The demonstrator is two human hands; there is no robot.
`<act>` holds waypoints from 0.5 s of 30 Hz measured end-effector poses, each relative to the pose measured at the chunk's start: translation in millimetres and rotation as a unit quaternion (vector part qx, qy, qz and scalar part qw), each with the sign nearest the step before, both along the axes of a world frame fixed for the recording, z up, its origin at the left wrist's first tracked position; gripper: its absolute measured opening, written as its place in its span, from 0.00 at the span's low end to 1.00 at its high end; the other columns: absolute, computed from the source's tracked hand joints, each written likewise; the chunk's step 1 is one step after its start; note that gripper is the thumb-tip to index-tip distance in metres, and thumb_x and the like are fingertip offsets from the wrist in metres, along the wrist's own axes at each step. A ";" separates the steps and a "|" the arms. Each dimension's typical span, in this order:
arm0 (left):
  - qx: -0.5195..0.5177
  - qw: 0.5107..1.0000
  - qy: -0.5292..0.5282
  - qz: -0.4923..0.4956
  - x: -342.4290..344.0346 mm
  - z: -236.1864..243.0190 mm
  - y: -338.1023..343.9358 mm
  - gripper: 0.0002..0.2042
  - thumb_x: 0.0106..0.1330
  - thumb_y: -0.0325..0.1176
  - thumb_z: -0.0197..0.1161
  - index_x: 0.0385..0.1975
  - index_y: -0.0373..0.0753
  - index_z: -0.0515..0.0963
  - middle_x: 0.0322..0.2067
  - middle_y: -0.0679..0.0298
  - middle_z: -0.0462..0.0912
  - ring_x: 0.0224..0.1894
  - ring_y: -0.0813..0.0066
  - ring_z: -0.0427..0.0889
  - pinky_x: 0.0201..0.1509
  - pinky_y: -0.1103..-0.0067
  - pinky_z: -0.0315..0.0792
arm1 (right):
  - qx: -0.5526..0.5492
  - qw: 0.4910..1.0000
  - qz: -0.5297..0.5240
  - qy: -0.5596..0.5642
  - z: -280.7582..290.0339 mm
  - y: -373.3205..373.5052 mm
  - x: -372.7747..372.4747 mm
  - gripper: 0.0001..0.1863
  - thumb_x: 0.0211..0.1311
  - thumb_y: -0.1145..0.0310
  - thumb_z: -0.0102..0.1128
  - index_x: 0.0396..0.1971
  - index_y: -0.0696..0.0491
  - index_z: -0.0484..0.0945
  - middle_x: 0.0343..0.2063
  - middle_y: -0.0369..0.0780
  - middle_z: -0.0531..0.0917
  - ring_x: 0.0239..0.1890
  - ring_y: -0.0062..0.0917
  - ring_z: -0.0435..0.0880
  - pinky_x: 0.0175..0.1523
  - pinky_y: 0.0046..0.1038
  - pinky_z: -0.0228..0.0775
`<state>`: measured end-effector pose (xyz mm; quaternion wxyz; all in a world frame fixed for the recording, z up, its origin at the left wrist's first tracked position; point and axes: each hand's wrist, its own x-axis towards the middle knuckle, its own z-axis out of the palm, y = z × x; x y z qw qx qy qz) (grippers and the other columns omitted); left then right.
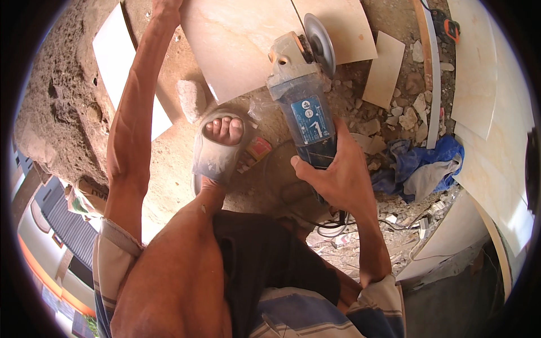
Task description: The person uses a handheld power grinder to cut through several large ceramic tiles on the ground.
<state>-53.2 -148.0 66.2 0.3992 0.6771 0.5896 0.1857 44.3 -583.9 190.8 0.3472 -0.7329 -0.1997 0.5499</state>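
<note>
My right hand (344,172) is wrapped round the rear body of a dusty blue-and-grey angle grinder (307,110). The grinder is raised, with its head pointing away from me. Its cutting disc (320,45) overlaps the view of a large beige tile (236,42), and I cannot tell whether the two touch. A dark straight line crosses the tile's far part beside the disc. My left arm stretches forward along the tile's left side. Only the base of my left hand (167,7) shows at the top edge, near the tile; its fingers are out of sight.
My sandalled foot (220,146) stands just below the tile, beside a pale stone block (191,100). Tile strips (384,70) and rubble (408,118) lie to the right, near a blue-and-grey cloth (425,169). Larger tiles (479,73) stand at far right. A black cord (338,222) trails below the grinder.
</note>
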 end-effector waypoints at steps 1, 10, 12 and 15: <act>0.005 1.000 0.007 -0.023 0.8 5.6 -3.8 0.49 0.73 0.69 0.57 0.74 0.25 0.67 0.73 0.41 0.71 0.76 0.46 0.69 0.80 0.63 0.60 | -0.007 1.000 0.008 -0.011 0.1 1.9 0.4 0.34 0.54 0.60 0.78 0.55 0.62 0.72 0.37 0.52 0.89 0.40 0.46 0.92 0.50 0.41 0.82; 0.450 0.736 0.372 -0.343 -68.3 -95.4 93.4 0.34 0.78 0.26 0.39 0.85 0.39 0.45 0.84 0.55 0.51 0.85 0.66 0.53 0.83 0.65 0.54 | 0.003 1.000 0.015 -0.015 -8.2 12.6 1.4 0.34 0.53 0.62 0.79 0.57 0.61 0.75 0.38 0.44 0.86 0.39 0.30 0.85 0.51 0.34 0.79; 0.401 0.773 0.352 -0.344 -59.5 -92.3 85.7 0.33 0.80 0.27 0.39 0.85 0.40 0.45 0.84 0.56 0.51 0.85 0.66 0.52 0.84 0.64 0.52 | 0.017 0.999 0.013 -0.024 -8.9 9.4 1.1 0.35 0.53 0.60 0.78 0.56 0.62 0.73 0.37 0.50 0.88 0.40 0.42 0.90 0.51 0.40 0.81; 0.312 0.835 0.328 -0.312 -54.7 -75.6 81.9 0.30 0.84 0.35 0.38 0.85 0.43 0.48 0.84 0.57 0.52 0.85 0.64 0.52 0.85 0.63 0.51 | 0.031 0.999 0.011 -0.023 -5.4 5.7 -0.9 0.35 0.54 0.60 0.77 0.56 0.63 0.72 0.37 0.53 0.89 0.41 0.47 0.92 0.51 0.43 0.82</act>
